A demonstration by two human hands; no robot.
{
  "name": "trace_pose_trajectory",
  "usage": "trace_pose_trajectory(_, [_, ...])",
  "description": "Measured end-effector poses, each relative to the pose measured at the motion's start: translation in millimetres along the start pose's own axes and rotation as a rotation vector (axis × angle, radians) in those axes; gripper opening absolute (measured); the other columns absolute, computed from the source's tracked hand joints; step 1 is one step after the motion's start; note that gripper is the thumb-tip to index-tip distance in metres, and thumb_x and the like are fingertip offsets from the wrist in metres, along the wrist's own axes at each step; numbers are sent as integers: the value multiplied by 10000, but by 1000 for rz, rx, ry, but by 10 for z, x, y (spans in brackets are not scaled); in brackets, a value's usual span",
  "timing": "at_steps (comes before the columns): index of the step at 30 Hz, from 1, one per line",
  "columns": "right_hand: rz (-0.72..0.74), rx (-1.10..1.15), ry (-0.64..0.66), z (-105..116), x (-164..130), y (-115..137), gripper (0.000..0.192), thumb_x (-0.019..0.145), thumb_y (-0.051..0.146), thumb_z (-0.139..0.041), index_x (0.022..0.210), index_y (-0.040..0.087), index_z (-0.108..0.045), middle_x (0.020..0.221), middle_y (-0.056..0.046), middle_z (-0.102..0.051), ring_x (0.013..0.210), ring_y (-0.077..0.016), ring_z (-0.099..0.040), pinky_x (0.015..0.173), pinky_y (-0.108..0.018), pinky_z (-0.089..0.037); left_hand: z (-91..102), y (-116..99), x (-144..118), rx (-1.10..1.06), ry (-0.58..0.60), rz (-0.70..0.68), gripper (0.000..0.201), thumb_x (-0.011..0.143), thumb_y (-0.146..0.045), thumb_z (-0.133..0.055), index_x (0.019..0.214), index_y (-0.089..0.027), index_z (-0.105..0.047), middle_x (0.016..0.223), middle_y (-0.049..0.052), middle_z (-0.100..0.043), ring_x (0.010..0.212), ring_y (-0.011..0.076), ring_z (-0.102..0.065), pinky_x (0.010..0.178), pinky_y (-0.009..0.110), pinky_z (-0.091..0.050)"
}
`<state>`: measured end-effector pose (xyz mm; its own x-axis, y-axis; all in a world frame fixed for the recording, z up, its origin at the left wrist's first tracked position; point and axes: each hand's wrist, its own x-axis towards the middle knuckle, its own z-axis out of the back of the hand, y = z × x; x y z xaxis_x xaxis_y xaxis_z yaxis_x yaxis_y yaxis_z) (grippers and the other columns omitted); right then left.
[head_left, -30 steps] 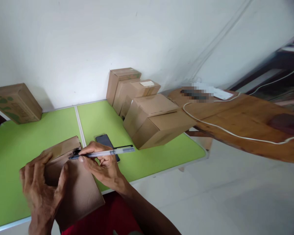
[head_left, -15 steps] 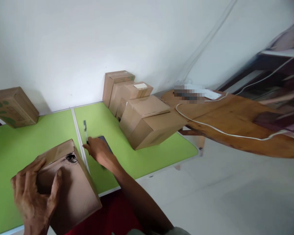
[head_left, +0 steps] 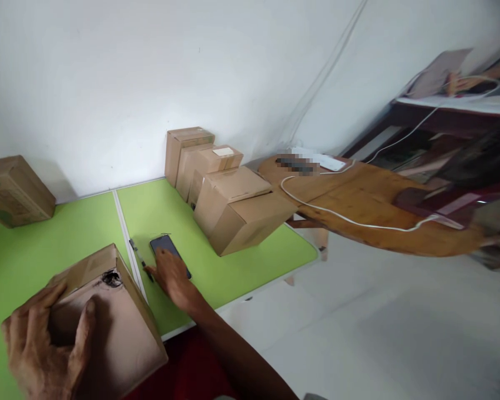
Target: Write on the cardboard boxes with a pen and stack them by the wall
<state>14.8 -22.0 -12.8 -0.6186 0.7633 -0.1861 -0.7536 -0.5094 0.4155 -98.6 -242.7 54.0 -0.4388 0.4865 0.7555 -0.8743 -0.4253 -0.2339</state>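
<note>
My left hand (head_left: 50, 339) grips the near cardboard box (head_left: 120, 328), fingers over its top edge and thumb on its side. That box stands tilted in view at the table's front, with a dark, torn-looking patch near one corner. My right hand (head_left: 170, 275) is open above the green table (head_left: 241, 278), fingers apart. Its thumb is by the lower end of a pen (head_left: 138, 253), which lies along the table's white seam. The other fingers reach over a dark smartphone (head_left: 177, 253) and partly hide it; whether they touch it I cannot tell.
Several cardboard boxes (head_left: 229, 200) stand in a row at the back right of the table. Another box (head_left: 19, 191) is at the far left against the wall. A wooden table (head_left: 358, 194) with a white cable (head_left: 341, 214) adjoins on the right. A person's hand (head_left: 462, 83) shows beyond.
The pen, upright in my right hand before, now lies on the table. My right hand has opened and lowered toward the phone. My view has turned slightly right; my left hand keeps hold of the box.
</note>
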Motion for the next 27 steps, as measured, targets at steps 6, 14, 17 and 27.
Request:
trace_pose_trajectory(6, [-214,98,-51,-63,-131,-381,726,852,362,-1001,1415,48,-666,1499,-353,-654,1406,-484,-639,1139,-605,-522,-2,55,-25,8,11,-2,429,1039,-517,-747,1336,-207,-741,1329,205,-778,1152,415,-712,1073,653,-558])
trace_pose_trajectory(14, [-139,579,28,-75,-162,-576,299,887,270,-836,1136,150,-721,1185,-185,-834,1141,-353,-785,1014,-455,-596,-1,67,-53,-29,-10,-23,384,1050,-500,-735,1324,-232,-731,1287,210,-768,1145,422,-694,1057,674,-539])
trace_pose_trajectory(17, [-76,799,96,-49,-380,-645,267,980,338,-700,1192,175,-697,1124,-126,-847,1032,-302,-826,910,-432,-656,7,99,-79,12,2,-46,389,1047,-501,-734,1322,-225,-726,1263,209,-770,1120,418,-690,1006,642,-554])
trace_pose_trajectory(27, [256,1778,498,401,-1272,-335,614,865,541,-1001,1300,253,-675,1021,-57,-849,753,-229,-840,735,-370,-683,-24,-49,39,-17,-9,-123,333,1061,-465,-721,1267,-204,-706,1208,217,-775,1081,412,-707,1007,616,-538])
